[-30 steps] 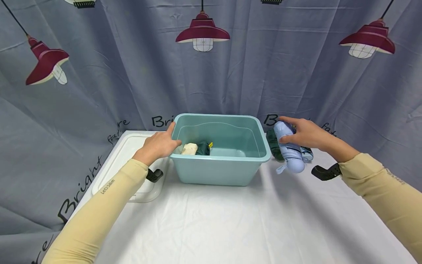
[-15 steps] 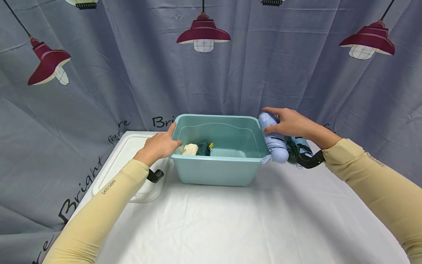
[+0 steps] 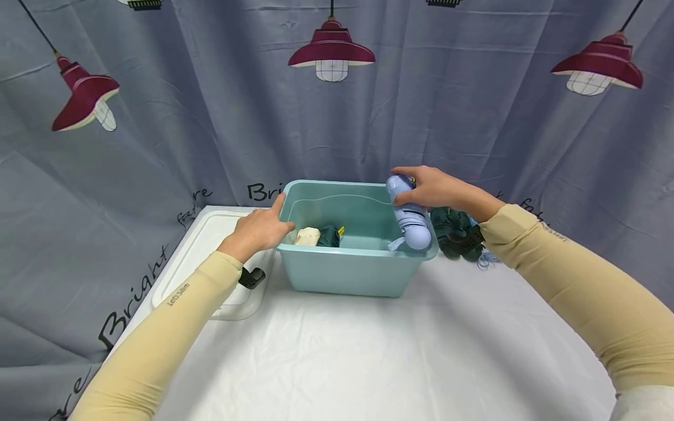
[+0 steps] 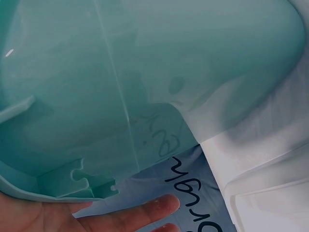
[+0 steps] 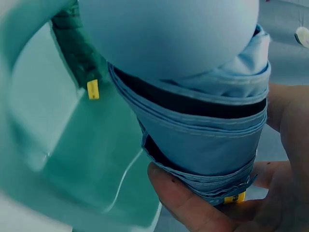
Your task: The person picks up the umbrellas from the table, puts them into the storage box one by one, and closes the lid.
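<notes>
My right hand [image 3: 436,188] grips a light blue folded umbrella [image 3: 409,219], thumb on one side and fingers on the other. It hangs tilted above the right end of a teal plastic bin [image 3: 342,270]; its rounded end looms close in the right wrist view. My left hand [image 3: 258,231] rests on the bin's left rim, with straight fingers [image 4: 145,212] outside the wall in the left wrist view. Inside the bin, at the left, lie a cream bundle [image 3: 307,237] and a dark green folded umbrella [image 3: 327,237] with a yellow tag [image 5: 92,90].
Right of the bin lie dark green folded umbrellas [image 3: 449,229] and a light blue one [image 3: 488,258], partly hidden by my right wrist. A white lid [image 3: 197,251] lies on the white-covered table [image 3: 358,356] at left. A grey-blue curtain [image 3: 237,117] hangs behind.
My right hand has carried the light blue umbrella leftward, from beside the bin to over its right end. The left hand has kept its place on the rim.
</notes>
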Demonstrator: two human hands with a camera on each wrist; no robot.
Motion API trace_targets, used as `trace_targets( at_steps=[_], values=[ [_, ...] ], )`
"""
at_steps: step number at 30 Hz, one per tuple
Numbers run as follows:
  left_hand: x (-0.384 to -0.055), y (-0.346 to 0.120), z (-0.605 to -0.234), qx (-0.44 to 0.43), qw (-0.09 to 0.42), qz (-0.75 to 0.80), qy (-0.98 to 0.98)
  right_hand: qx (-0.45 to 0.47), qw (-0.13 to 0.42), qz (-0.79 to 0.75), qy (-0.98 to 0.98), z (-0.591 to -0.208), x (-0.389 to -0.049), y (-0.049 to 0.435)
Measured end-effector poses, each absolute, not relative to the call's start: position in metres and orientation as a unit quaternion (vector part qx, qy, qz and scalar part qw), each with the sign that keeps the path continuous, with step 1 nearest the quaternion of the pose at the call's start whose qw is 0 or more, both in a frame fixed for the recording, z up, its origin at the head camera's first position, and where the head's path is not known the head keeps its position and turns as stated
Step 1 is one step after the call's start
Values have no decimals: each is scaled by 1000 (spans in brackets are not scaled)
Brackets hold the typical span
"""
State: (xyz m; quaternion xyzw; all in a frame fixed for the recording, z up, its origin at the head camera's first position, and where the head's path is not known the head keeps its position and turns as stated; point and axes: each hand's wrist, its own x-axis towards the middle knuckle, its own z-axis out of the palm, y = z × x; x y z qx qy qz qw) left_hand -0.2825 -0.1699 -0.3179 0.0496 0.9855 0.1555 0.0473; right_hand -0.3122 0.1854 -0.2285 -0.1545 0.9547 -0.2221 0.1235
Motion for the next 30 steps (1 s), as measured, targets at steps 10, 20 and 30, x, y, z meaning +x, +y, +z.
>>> trace_targets(
  at_steps=[10, 20, 30],
  values=[
    [-283, -168, -317, 45, 44, 153, 986, -164, 160, -251, 940, -242, -332, 156],
    [-284, -168, -317, 42, 46, 154, 986, -160, 216, -255, 929, -258, -345, 136],
    [-283, -169, -318, 37, 50, 151, 987, -159, 290, -237, 914, -274, -356, 119]
  ],
)
